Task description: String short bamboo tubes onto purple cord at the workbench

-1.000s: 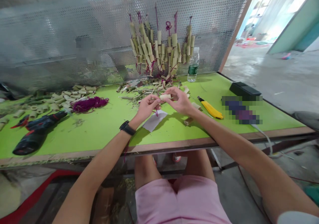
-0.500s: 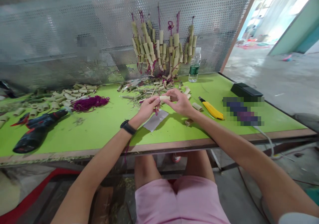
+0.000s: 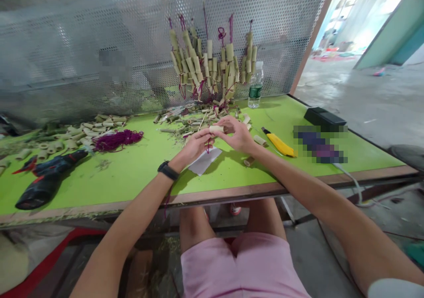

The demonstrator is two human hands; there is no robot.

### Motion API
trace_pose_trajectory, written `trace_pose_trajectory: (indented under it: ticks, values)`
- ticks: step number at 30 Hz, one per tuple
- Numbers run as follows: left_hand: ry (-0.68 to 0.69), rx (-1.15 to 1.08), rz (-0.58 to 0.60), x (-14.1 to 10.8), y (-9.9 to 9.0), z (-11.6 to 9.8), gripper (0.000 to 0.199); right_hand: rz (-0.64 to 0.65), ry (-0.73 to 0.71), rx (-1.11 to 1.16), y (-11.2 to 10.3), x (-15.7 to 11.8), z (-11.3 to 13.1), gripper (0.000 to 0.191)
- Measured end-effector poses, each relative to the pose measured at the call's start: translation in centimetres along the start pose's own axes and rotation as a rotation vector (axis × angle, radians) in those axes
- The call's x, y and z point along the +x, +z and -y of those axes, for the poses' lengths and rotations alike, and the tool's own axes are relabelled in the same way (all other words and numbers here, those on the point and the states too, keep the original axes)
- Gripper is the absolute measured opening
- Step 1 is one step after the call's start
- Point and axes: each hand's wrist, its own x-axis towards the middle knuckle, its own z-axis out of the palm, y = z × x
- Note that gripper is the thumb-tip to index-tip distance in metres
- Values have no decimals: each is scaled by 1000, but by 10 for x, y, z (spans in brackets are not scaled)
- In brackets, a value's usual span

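Observation:
A short pale bamboo tube [image 3: 216, 129] lies between my two hands above the green table. My left hand [image 3: 198, 145] has its fingers closed at the tube's left end, where a purple cord [image 3: 208, 146] hangs down. From the right, my right hand [image 3: 237, 135] holds the same tube between thumb and fingers. A white sheet [image 3: 204, 161] is on the table below my left hand. Two loose tube pieces, one pale [image 3: 260, 140] and one brownish [image 3: 249, 161], rest beside my right hand and forearm.
Bamboo strings [image 3: 212, 63] hang on the perforated metal panel [image 3: 139, 37]. Around stand a bottle [image 3: 255, 90], yellow cutter [image 3: 280, 145], black box [image 3: 325, 119], purple cord bundle [image 3: 116, 140], tube pile [image 3: 79, 132] and power drill [image 3: 49, 176] on the table [image 3: 132, 178].
The whole view has shifted slightly. Both hands keep hold of the tube, and the fingers of my left hand have moved a little around its end and the cord.

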Motion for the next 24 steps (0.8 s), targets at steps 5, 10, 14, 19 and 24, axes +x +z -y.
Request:
trace_pose_trajectory:
  ticks: [5, 10, 14, 19, 24]
  values:
    - [84, 163, -52, 5, -6, 2, 30, -5, 47, 103, -2, 2, 0, 44]
    - [99, 245, -152, 6, -9, 3, 48, -17, 45, 113, -7, 4, -2, 44]
    - [170, 319, -166, 6, -10, 2, 42, 10, 41, 87, -8, 3, 1, 39]
    - [169, 308, -227, 7, -9, 2, 30, 61, 32, 76, -5, 0, 2, 36]
    - [145, 286, -259, 8, -11, 7, 41, 74, 36, 46, -3, -1, -4, 35]
